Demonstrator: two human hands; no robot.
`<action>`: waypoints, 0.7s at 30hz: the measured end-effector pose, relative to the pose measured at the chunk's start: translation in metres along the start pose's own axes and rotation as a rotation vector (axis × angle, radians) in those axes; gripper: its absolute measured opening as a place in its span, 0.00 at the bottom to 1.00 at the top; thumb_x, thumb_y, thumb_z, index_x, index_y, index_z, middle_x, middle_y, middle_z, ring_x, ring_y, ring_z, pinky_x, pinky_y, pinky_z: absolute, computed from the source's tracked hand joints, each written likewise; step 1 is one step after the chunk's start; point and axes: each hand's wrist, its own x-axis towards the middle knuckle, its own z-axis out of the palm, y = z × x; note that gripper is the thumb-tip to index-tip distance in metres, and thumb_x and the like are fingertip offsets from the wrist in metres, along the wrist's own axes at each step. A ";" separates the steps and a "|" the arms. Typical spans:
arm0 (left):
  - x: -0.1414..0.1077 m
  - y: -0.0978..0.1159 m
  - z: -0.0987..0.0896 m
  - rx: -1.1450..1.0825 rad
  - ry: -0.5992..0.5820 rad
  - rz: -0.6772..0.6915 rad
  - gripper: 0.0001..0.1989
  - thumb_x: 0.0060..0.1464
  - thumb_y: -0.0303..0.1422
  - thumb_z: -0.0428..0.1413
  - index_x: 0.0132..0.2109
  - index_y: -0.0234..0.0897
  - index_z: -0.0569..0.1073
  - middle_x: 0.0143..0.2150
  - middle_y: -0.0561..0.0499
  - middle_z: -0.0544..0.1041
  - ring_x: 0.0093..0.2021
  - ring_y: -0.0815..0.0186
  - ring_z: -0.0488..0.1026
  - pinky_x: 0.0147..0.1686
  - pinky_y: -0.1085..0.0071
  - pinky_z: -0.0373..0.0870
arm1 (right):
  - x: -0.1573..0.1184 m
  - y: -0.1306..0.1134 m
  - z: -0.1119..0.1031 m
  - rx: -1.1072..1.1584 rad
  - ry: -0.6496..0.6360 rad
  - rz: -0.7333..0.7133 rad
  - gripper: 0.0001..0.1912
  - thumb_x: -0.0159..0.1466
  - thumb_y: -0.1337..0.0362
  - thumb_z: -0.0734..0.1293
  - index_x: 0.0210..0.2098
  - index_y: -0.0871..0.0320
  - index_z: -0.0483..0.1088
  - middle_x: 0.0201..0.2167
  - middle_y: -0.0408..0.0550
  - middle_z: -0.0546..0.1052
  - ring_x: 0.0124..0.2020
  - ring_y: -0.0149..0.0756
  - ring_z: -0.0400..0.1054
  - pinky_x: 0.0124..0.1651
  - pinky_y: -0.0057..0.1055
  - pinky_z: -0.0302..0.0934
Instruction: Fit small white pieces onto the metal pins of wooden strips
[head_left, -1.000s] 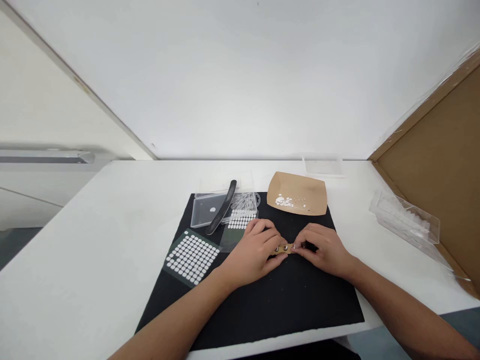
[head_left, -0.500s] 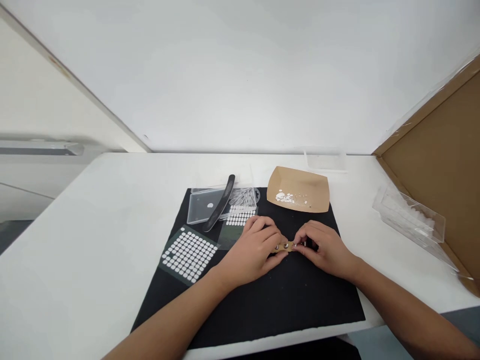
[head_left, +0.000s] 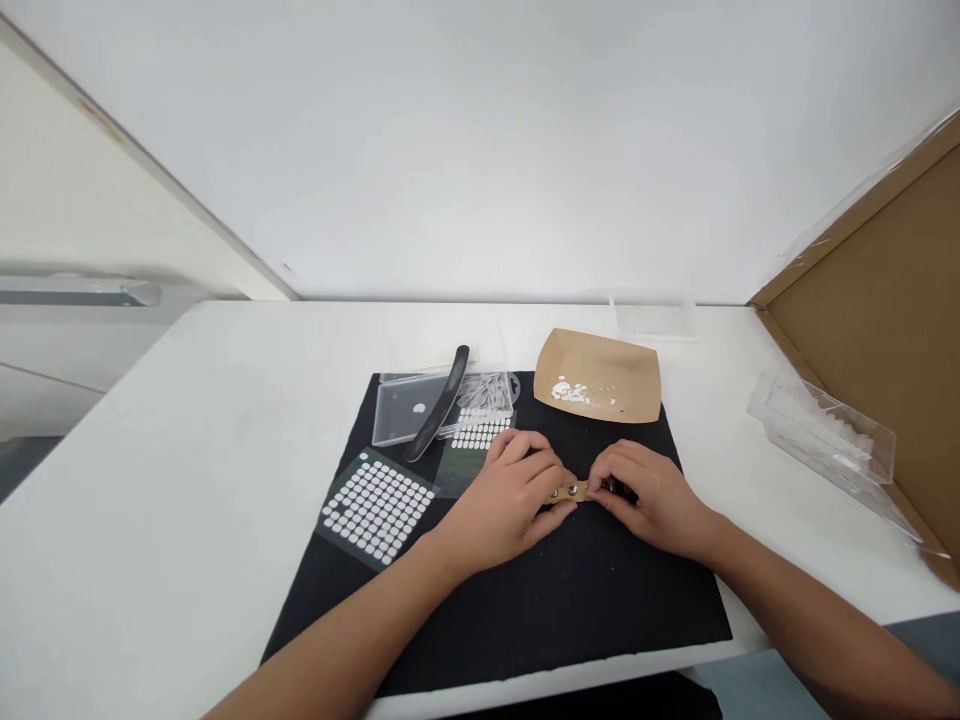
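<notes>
My left hand (head_left: 517,490) is closed around a narrow tan strip (head_left: 564,493) with shiny round metal spots along it, low over the black mat (head_left: 570,610). My right hand (head_left: 645,490) is at the strip's right end, thumb and forefinger pressed together there. What lies between those fingertips is too small and hidden to tell. A dark shape shows beneath the curled fingers of that hand. Left of my hands lie a sheet of white oval stickers (head_left: 379,510) and a second, partly covered sticker sheet (head_left: 469,460).
A black curved nail file (head_left: 439,405) lies across a clear plastic case (head_left: 397,410), beside clear nail tips (head_left: 486,392). Behind my hands stands a brown paper tray (head_left: 600,360) with white bits in it. Clear boxes (head_left: 825,440) lean near a cardboard box (head_left: 877,290) at right.
My right fingertips have closed in slightly at the strip's end, and the small white bit between them no longer shows. My left hand holds its place. The view shifts slightly.
</notes>
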 end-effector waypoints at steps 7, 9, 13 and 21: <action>0.000 0.000 0.000 0.003 0.004 0.002 0.05 0.71 0.35 0.59 0.45 0.39 0.76 0.44 0.49 0.84 0.54 0.53 0.71 0.56 0.53 0.58 | 0.000 -0.002 -0.001 0.014 -0.011 0.020 0.03 0.74 0.68 0.67 0.44 0.52 0.71 0.40 0.46 0.79 0.41 0.38 0.71 0.43 0.34 0.66; 0.000 0.000 0.000 0.002 0.004 0.004 0.05 0.71 0.35 0.59 0.45 0.39 0.76 0.44 0.49 0.84 0.54 0.54 0.70 0.56 0.53 0.57 | 0.000 -0.002 -0.001 0.013 -0.011 0.031 0.03 0.74 0.68 0.67 0.44 0.52 0.71 0.39 0.46 0.79 0.41 0.38 0.71 0.43 0.35 0.66; 0.000 0.000 0.000 0.004 0.000 0.000 0.05 0.71 0.36 0.60 0.45 0.39 0.77 0.44 0.49 0.84 0.54 0.54 0.70 0.55 0.55 0.59 | 0.000 -0.002 -0.001 0.014 -0.004 0.028 0.03 0.73 0.67 0.68 0.44 0.52 0.72 0.39 0.46 0.79 0.41 0.39 0.72 0.43 0.35 0.67; 0.000 0.000 0.001 0.009 0.001 0.006 0.05 0.70 0.36 0.60 0.47 0.40 0.77 0.45 0.48 0.83 0.54 0.54 0.71 0.54 0.55 0.59 | 0.000 0.003 0.000 0.027 0.015 0.023 0.09 0.72 0.66 0.71 0.51 0.51 0.74 0.39 0.46 0.80 0.41 0.39 0.74 0.44 0.35 0.70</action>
